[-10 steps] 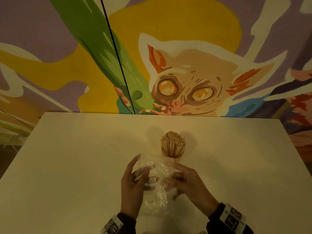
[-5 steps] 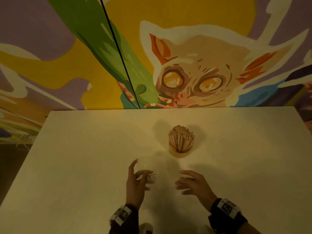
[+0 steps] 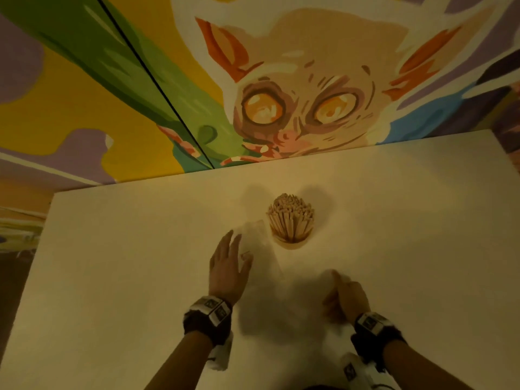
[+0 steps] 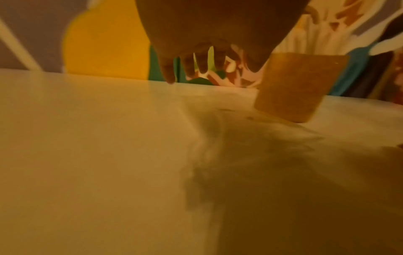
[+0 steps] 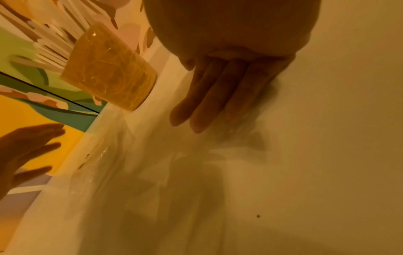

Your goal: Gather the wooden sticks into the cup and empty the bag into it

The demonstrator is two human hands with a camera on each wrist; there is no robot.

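Observation:
A tan cup (image 3: 289,243) stands upright mid-table, packed with wooden sticks (image 3: 291,218) that fan out above its rim. A clear plastic bag (image 3: 264,249) lies flat and empty-looking on the table, just left of the cup and reaching back between my hands. My left hand (image 3: 239,246) hovers over the bag's left edge with straight, spread fingers and holds nothing. My right hand (image 3: 337,285) is lower right, fingers relaxed. In the right wrist view its fingers (image 5: 207,96) stretch out above crinkled plastic (image 5: 130,163), near the cup (image 5: 109,69). The left wrist view shows the cup (image 4: 301,86).
The white table (image 3: 408,249) ends at its far edge against a painted mural wall (image 3: 281,80). Its left edge (image 3: 36,266) drops to a dark floor. A small dark speck (image 5: 258,216) marks the tabletop.
Both hands held the crumpled bag a second ago and have let it go. It now lies flat. The hands have drawn apart, the right one back toward me.

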